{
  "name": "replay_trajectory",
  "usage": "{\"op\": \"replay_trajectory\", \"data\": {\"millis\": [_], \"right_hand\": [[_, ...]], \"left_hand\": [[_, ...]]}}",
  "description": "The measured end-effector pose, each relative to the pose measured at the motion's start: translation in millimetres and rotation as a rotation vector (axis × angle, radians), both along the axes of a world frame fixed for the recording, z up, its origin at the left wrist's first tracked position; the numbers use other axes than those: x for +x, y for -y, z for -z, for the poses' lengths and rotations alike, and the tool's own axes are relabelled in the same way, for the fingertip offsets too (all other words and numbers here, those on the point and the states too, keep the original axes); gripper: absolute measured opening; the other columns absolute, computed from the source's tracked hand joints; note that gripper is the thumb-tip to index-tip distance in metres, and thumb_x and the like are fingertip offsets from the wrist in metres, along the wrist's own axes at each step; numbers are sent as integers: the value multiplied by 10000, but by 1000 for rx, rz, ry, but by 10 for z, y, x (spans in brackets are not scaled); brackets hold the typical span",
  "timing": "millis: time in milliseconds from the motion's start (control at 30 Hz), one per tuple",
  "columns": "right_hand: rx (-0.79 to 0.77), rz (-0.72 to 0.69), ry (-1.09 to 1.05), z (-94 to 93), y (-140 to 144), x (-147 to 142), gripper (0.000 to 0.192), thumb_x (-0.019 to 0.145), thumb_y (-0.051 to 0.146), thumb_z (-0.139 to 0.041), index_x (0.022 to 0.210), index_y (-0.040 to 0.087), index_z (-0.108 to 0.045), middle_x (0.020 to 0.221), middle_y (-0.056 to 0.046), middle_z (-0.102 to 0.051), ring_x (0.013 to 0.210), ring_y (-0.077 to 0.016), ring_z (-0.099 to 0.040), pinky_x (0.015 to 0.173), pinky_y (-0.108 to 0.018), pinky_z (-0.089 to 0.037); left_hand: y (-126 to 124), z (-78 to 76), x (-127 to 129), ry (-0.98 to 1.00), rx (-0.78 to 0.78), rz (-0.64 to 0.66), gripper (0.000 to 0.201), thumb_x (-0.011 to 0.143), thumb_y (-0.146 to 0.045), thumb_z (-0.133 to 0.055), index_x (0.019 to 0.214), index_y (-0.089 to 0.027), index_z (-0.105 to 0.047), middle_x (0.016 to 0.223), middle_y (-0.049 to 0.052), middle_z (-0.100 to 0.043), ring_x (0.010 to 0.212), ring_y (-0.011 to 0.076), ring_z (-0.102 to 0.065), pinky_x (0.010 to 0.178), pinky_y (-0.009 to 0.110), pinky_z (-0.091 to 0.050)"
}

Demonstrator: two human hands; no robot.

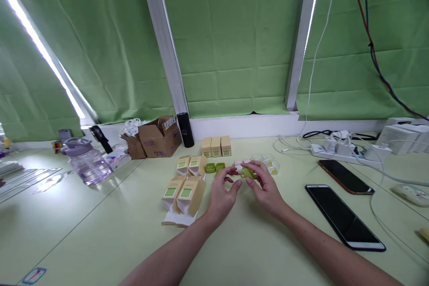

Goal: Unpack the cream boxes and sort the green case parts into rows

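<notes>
Between the thumb and fingers of my right hand [268,190] is a small green piece [248,173], perhaps a little tray or lid. My left hand [223,194] is just to its left, fingers curved and apart, with nothing visible between them. Behind the hands are small pale pink-white pieces [238,163], partly covered by my fingers. Clear plastic domed pieces [273,166] with yellow spots lie beyond my right hand. Small square green trays [210,168] sit behind my left hand, one partly hidden by it.
Kraft boxes with green labels [190,194] stand to the left, with more small boxes [216,146] behind. Further left are a water jug [87,163], a cardboard carton [160,137] and a black cylinder [185,129]. Two phones [345,216] and a power strip [346,154] with cables are right.
</notes>
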State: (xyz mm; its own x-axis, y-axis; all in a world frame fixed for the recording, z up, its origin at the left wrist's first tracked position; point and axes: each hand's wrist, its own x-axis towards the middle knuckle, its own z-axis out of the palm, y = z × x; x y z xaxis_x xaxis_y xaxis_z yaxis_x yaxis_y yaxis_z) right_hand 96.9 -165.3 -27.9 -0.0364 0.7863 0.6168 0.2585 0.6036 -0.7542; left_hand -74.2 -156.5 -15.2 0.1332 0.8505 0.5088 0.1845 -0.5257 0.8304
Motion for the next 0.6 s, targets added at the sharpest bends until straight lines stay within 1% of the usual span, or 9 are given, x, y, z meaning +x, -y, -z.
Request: {"op": "replay_trajectory", "data": {"millis": [67,100,167,233,333,433,600], "right_hand": [[41,35,54,-3,-7,15,399,976,311,-577,1369,368,-612,1345,-86,-520,1325,-277,-516,1083,-480,-502],[60,50,72,-4,-8,19,433,965,294,-587,1392,364,-587,1347,-88,-527,1298,-277,-536,1081,-491,-502],[93,80,86,-4,-9,22,491,938,263,-614,1417,338,-541,1344,-98,-551,1224,-277,-580,1025,-489,-537],[126,108,91,0,-11,23,504,921,239,-626,1408,308,-518,1318,-107,-588,1155,-274,-615,970,-480,-566],[176,129,145,14,-14,31,483,922,216,-612,1389,289,-514,1291,-106,-632,1124,-276,-642,966,-484,-576],[230,128,226,33,-8,44,486,931,195,-586,1401,290,-502,1325,-98,-646,1183,-282,-644,1001,-489,-576],[336,120,315,41,16,51,526,945,133,-530,1445,285,-468,1397,-97,-631,1342,-280,-578,1108,-518,-527]], "left_hand": [[7,-13,-12,-38,25,-30,331,870,-219,-690,1195,-195,-632,1202,116,-691,1098,245,-655,918,415,-535],[9,-15,-15,-59,39,-43,353,864,-214,-697,1210,-207,-626,1227,112,-677,1116,247,-641,931,422,-528],[10,-10,-17,-95,70,-62,401,847,-195,-715,1235,-230,-618,1258,100,-649,1144,250,-616,942,426,-522],[7,2,-13,-121,98,-75,454,825,-163,-733,1253,-253,-612,1260,86,-629,1166,252,-592,945,424,-521],[-12,25,-8,-147,133,-84,512,800,-116,-746,1266,-276,-606,1261,70,-616,1188,252,-564,968,431,-515],[-43,42,-18,-174,177,-81,528,809,-115,-752,1283,-294,-604,1270,61,-615,1217,257,-541,1004,451,-503],[-76,49,-41,-206,247,-56,491,845,-157,-747,1298,-292,-613,1251,65,-636,1232,270,-528,1041,488,-487]]}}
